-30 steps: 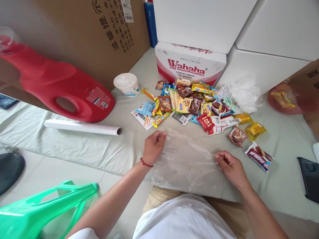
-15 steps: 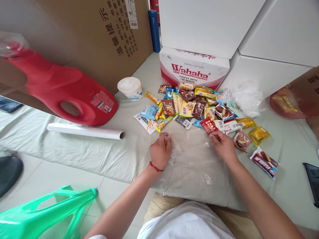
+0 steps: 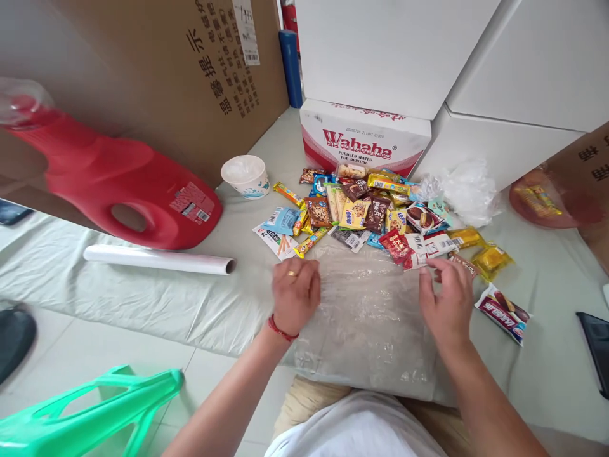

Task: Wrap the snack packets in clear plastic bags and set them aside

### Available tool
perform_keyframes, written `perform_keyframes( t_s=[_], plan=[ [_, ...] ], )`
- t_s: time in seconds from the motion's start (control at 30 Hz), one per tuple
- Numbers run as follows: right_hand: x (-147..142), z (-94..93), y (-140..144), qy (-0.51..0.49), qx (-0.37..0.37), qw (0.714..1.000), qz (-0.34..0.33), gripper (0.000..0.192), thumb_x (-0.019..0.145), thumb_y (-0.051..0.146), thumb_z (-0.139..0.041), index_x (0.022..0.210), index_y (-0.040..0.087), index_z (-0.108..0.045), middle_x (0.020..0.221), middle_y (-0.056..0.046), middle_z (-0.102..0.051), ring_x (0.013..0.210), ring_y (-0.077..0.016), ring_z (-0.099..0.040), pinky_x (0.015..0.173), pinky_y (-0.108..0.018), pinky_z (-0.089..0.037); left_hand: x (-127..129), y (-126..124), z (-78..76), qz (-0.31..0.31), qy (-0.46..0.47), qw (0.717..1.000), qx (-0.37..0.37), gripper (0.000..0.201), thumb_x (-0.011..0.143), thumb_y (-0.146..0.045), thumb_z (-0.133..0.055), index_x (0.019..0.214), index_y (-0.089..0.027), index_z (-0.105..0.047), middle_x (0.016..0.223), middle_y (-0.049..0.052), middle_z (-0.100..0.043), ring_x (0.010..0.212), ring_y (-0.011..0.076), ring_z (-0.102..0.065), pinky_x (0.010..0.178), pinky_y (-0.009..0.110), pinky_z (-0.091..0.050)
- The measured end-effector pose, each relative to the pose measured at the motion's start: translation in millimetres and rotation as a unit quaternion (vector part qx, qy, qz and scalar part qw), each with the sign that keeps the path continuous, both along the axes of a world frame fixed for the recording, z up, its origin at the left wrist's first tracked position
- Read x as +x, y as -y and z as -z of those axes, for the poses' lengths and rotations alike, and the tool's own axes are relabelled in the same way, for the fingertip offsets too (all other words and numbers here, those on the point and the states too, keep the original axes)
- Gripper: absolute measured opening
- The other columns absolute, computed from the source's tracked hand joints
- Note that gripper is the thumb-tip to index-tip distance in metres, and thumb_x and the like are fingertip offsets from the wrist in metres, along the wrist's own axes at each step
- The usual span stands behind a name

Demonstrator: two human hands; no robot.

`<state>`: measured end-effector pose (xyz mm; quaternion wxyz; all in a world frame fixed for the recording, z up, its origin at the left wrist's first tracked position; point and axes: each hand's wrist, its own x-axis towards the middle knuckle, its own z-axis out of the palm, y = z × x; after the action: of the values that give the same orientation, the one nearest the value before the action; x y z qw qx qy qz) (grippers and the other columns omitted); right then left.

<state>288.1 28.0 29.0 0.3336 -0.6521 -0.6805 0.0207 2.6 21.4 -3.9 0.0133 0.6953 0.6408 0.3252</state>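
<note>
A sheet of clear plastic film (image 3: 366,324) lies spread and wrinkled over the cloth in front of me. My left hand (image 3: 297,293), with a ring and a red cord at the wrist, is closed at the film's far left corner, the fingers curled round it. At the film's right side, my right hand (image 3: 448,301) is open, thumb and fingers apart, close to a red and white snack packet (image 3: 421,249). A heap of small wrapped snacks (image 3: 354,212) sits just beyond the film. One purple and white packet (image 3: 503,312) lies apart on the right.
Left of the film lie a white roll (image 3: 159,259) and a big red jug (image 3: 137,187). A paper cup (image 3: 246,178) and a Wahaha carton (image 3: 364,139) stand behind. Crumpled clear plastic (image 3: 469,190) and a phone (image 3: 594,349) are at the right. A green stool (image 3: 90,412) stands below left.
My right hand has moved right, and its fingers have opened, off the film's corner. My left hand has shifted slightly left, drawing the film wider and smoother.
</note>
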Motion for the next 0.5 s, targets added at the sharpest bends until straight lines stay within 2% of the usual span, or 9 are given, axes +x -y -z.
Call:
perform_keyframes(
  t_s=[0.07,0.13,0.17,0.23,0.33,0.43,0.5],
  plan=[
    [-21.4,-4.0,17.3,0.019,-0.015,0.993,-0.117,0.028,0.102,0.032,-0.047,0.12,0.022,-0.067,0.115,-0.013,-0.069,0.11,-0.0292,-0.061,0.101,-0.048,-0.049,9.3,0.9,-4.2,0.091,-0.014,0.994,-0.05,0.031,0.101,-0.025,-0.041,0.11,-0.02,-0.07,0.105,0.011,-0.073,0.101,0.025,-0.063,0.094,0.043,-0.047],
    [-42.3,5.7,35.4,0.049,-0.072,0.969,-0.229,0.036,0.103,0.032,-0.048,0.134,0.02,-0.062,0.133,-0.014,-0.065,0.124,-0.0298,-0.057,0.108,-0.049,-0.048,20.2,-1.8,-3.3,0.106,-0.035,0.988,-0.105,0.038,0.104,-0.03,-0.038,0.124,-0.017,-0.067,0.121,0.013,-0.071,0.113,0.0267,-0.063,0.099,0.045,-0.048],
    [-50.6,14.4,43.9,0.067,-0.095,0.958,-0.261,0.043,0.103,0.033,-0.049,0.142,0.018,-0.058,0.144,-0.015,-0.059,0.133,-0.031,-0.052,0.112,-0.051,-0.045,24.8,-3.7,-1.3,0.097,-0.05,0.985,-0.131,0.041,0.105,-0.033,-0.036,0.129,-0.016,-0.064,0.13,0.014,-0.068,0.122,0.0283,-0.06,0.103,0.047,-0.046],
    [-60.1,33.8,58.9,0.093,-0.122,0.944,-0.291,0.053,0.102,0.036,-0.051,0.151,0.015,-0.049,0.157,-0.016,-0.047,0.146,-0.0333,-0.041,0.119,-0.056,-0.039,29.6,-6.6,4.1,0.076,-0.082,0.979,-0.17,0.046,0.105,-0.037,-0.035,0.139,-0.017,-0.059,0.147,0.014,-0.059,0.138,0.0313,-0.051,0.114,0.055,-0.038],
    [-56.1,51.4,73.2,0.084,-0.154,0.932,-0.317,0.054,0.102,0.036,-0.052,0.153,0.017,-0.047,0.161,-0.014,-0.043,0.151,-0.0317,-0.036,0.123,-0.059,-0.034,25.4,-6.7,12.8,0.072,-0.124,0.972,-0.188,0.051,0.105,-0.04,-0.036,0.149,-0.02,-0.051,0.16,0.014,-0.044,0.149,0.0332,-0.039,0.121,0.065,-0.024],
    [-38.8,44.7,72.2,0.006,-0.194,0.919,-0.344,0.044,0.102,0.035,-0.051,0.143,0.021,-0.058,0.155,-0.011,-0.052,0.146,-0.0281,-0.044,0.122,-0.054,-0.038,14.7,-3.0,18.9,0.087,-0.15,0.968,-0.181,0.057,0.102,-0.045,-0.042,0.154,-0.023,-0.045,0.165,0.015,-0.033,0.153,0.0356,-0.032,0.122,0.069,-0.018],
    [-25.6,30.8,59.0,-0.081,-0.228,0.91,-0.338,0.037,0.102,0.038,-0.051,0.133,0.023,-0.065,0.142,-0.011,-0.063,0.132,-0.0261,-0.059,0.112,-0.047,-0.05,9.1,-0.5,21.2,0.092,-0.158,0.967,-0.176,0.059,0.101,-0.048,-0.045,0.155,-0.026,-0.043,0.166,0.015,-0.031,0.154,0.0369,-0.029,0.121,0.072,-0.015]
  ],
)
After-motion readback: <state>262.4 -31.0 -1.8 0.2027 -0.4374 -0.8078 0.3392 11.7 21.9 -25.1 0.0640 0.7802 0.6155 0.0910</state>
